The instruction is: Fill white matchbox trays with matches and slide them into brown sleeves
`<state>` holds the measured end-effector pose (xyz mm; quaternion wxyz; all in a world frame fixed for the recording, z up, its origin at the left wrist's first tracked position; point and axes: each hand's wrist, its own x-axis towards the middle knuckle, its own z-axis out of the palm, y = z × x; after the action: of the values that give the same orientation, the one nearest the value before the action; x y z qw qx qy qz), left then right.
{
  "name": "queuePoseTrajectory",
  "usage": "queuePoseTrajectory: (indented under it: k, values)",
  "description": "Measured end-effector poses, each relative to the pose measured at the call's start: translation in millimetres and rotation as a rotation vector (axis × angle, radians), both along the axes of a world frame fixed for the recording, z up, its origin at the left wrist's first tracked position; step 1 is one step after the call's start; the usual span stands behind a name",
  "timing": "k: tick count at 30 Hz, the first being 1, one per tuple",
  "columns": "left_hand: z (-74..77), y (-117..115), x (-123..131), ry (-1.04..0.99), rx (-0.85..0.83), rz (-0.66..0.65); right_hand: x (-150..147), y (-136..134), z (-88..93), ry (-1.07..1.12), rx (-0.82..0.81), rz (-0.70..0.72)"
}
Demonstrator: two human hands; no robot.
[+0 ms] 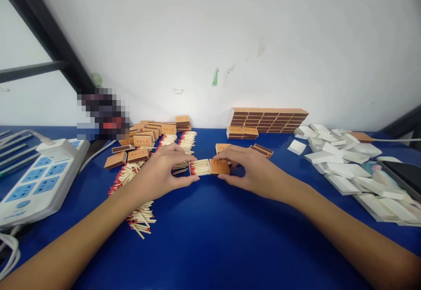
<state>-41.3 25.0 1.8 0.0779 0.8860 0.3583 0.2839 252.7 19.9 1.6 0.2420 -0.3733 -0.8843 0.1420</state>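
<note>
My left hand point(167, 167) pinches the left end of a white matchbox tray point(200, 167) filled with matches. My right hand point(241, 165) grips an orange-brown matchbox sleeve point(219, 166) by its right part. Tray and sleeve meet end to end, and most of the tray's matches show outside the sleeve. Loose red-tipped matches point(141, 217) lie in heaps under and beside my left hand. Behind my right hand, a matchbox point(222, 147) is partly hidden, and more boxes point(262, 150) lie just beyond it.
Matchboxes point(143, 141) are piled at the back left. A neat stack of matchboxes point(268, 119) stands against the wall. Many white trays point(342, 167) are heaped at right, near a phone point(401, 176). A power strip point(39, 180) with white cables lies at left.
</note>
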Motion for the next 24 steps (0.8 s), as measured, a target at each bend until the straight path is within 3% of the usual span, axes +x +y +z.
queuePoseTrajectory:
  k: [5,12,24]
  values:
    - [2.7,-1.7,0.6,-0.035,-0.033,-0.036,-4.1,-0.6,-2.6,0.079,0.048,0.000]
    - [4.0,4.4,-2.3,-0.145,-0.233,-0.040,-7.4,1.5,2.1,0.301,-0.223,0.017]
    - [5.7,-3.5,6.8,-0.331,-0.269,0.074,-27.4,-15.7,-1.4,0.440,-0.267,-0.027]
